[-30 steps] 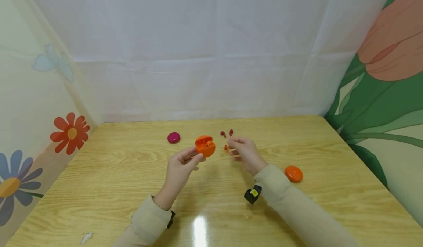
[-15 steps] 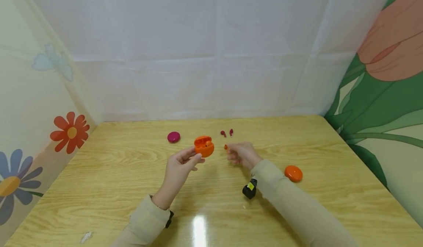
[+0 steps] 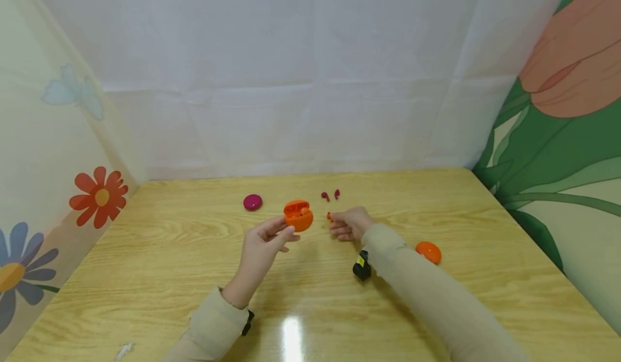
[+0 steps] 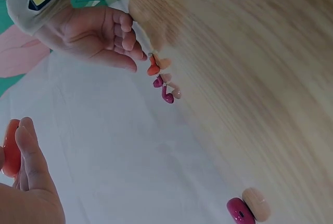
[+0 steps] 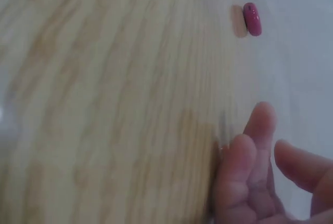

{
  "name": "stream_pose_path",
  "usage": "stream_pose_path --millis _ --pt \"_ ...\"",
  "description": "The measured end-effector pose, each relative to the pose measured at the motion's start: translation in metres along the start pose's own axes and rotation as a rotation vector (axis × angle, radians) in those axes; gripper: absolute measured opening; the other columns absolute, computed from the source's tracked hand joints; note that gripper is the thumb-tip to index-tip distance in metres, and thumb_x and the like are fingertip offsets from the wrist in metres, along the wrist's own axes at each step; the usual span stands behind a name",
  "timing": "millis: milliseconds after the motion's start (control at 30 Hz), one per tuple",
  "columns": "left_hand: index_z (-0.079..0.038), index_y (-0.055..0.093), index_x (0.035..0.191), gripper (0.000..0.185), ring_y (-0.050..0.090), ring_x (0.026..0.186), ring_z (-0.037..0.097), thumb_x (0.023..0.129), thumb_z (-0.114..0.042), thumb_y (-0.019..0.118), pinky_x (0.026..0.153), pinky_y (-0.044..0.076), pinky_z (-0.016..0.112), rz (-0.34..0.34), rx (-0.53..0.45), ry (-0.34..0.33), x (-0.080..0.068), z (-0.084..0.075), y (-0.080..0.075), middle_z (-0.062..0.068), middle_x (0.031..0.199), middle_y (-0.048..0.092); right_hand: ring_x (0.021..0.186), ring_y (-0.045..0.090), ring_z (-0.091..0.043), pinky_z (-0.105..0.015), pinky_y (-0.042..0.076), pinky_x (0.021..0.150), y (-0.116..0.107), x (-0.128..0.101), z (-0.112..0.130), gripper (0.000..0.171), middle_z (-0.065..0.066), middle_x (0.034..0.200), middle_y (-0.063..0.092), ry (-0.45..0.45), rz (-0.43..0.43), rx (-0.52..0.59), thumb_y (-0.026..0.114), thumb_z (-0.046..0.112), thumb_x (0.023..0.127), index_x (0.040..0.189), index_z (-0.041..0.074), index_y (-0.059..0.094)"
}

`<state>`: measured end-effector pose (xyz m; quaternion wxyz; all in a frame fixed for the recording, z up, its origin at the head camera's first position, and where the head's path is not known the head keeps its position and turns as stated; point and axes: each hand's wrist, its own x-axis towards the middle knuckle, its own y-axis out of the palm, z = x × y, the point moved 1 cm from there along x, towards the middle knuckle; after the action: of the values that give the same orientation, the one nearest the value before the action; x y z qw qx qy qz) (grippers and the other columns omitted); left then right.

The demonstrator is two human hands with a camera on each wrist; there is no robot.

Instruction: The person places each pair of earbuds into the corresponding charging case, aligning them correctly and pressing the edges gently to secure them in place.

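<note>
Left hand (image 3: 264,241) pinches the open orange earbud case (image 3: 298,216) up off the tabletop (image 3: 170,276), lid up so the slots face the right hand (image 3: 348,224), whose loosely curled fingers touch an orange earbud (image 3: 329,215) lying nearby.

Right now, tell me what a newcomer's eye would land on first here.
The open orange earbud case, pinched in the left hand above the middle of the wooden table. Beside it the right hand rests on the table at a small orange earbud, with two magenta earbuds just behind.
</note>
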<state>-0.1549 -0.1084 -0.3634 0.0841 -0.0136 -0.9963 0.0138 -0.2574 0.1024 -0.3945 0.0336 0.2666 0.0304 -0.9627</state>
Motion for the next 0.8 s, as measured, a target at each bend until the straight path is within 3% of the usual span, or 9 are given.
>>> stream_pose_path --millis 267,400,533,800 --pt "0.005 0.064 0.122 0.031 0.07 0.076 0.01 0.093 -0.006 0.065 0.062 0.054 0.024 -0.003 0.0 -0.01 -0.001 -0.001 0.0 0.019 0.103 0.071 0.049 0.062 -0.01 -0.026 0.053 0.048 0.0 0.009 -0.001 0.018 -0.005 0.06 0.065 0.015 -0.013 -0.015 0.062 0.009 0.096 0.105 -0.006 0.065" --pt "0.006 0.064 0.122 0.031 0.07 0.076 0.01 0.093 -0.007 0.065 0.062 0.054 0.024 -0.005 -0.005 -0.014 -0.001 -0.001 0.0 0.019 0.103 0.071 0.047 0.061 -0.01 -0.026 0.053 0.047 0.001 0.011 -0.001 0.014 -0.004 0.057 0.064 0.015 -0.024 -0.04 0.064 0.01 0.095 0.094 -0.004 0.066" --pt "0.005 0.064 0.122 0.031 0.07 0.077 0.011 0.093 -0.007 0.065 0.062 0.054 0.024 -0.002 0.001 -0.016 -0.002 0.0 0.001 0.018 0.102 0.071 0.043 0.06 -0.01 -0.025 0.05 0.043 0.003 0.015 -0.004 0.015 -0.004 0.054 0.063 -0.006 -0.043 -0.079 0.065 0.009 0.093 0.084 -0.002 0.065" --pt "0.006 0.064 0.121 0.03 0.07 0.075 0.01 0.093 -0.005 0.065 0.061 0.053 0.023 0.003 0.009 -0.035 -0.002 0.002 0.003 0.019 0.103 0.071 0.039 0.058 -0.01 -0.023 0.047 0.038 0.008 0.017 -0.006 0.015 -0.005 0.05 0.06 -0.08 -0.073 -0.17 0.064 0.002 0.091 0.079 -0.006 0.064"
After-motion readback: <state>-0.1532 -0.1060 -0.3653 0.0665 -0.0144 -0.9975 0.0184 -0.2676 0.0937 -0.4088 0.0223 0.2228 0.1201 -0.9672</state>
